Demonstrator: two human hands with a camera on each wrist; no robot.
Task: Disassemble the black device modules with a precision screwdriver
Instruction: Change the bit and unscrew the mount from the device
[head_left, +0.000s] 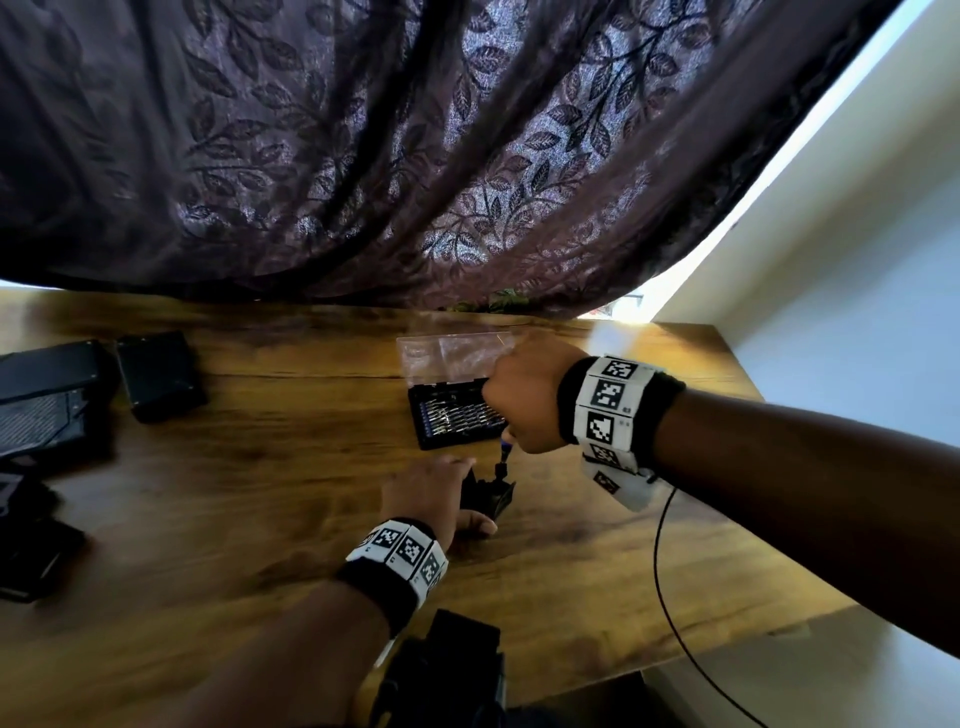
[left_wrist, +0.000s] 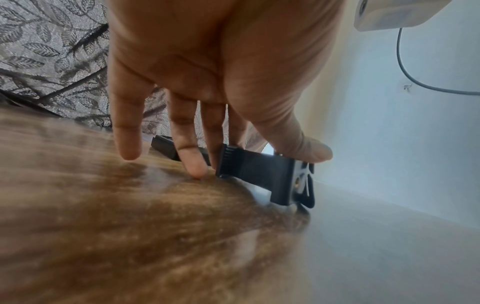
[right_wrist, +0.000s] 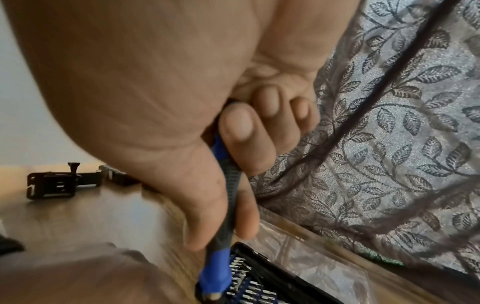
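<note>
Meanwhile left hand (head_left: 423, 488) pinched module (head_left: 485, 496) by its sides; right hand (head_left: 524, 395) gripped screwdriver (right_wrist: 226, 203). Module looked light, rigid.

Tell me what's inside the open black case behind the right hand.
The bit case holds rows of metal screwdriver bits in a blue holder, its clear lid flipped back. The right hand covers the case's right end, so those slots can't be seen.

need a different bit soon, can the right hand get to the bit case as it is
Probably yes. The right hand hovers right over the open bit case, lid back, nothing between them. But it grips the screwdriver, so picking a bit would be awkward.
</note>
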